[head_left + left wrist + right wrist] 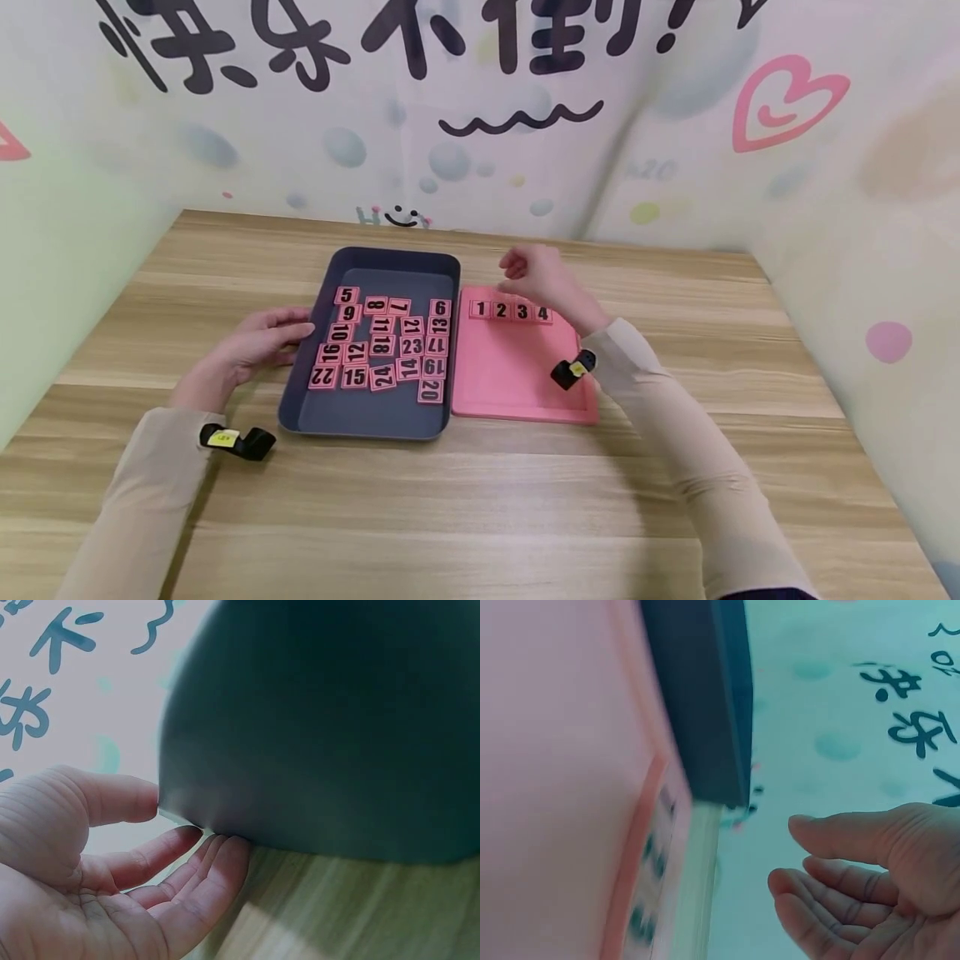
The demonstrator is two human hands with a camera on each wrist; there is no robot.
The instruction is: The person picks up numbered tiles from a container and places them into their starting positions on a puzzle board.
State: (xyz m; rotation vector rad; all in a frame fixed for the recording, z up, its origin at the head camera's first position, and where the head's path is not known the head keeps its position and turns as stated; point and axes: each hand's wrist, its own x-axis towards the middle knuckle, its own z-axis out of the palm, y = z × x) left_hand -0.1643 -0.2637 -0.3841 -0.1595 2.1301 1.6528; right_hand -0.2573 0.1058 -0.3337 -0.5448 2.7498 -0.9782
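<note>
Pink tiles (382, 344), boldly numbered in black, some sideways

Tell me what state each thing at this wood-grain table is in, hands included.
Dark grey-blue rectangular tray: upright, partly filled.
Pink square numbered tiles inside: loose, face up, some turned.
Flat pink rectangular board: beside the tray, mostly bare.
Pink tiles 1 to 4: lined up along the board's far edge.
Left hand: touching the tray's left side.
Right hand: raised above the board's far edge, holding nothing.
</note>
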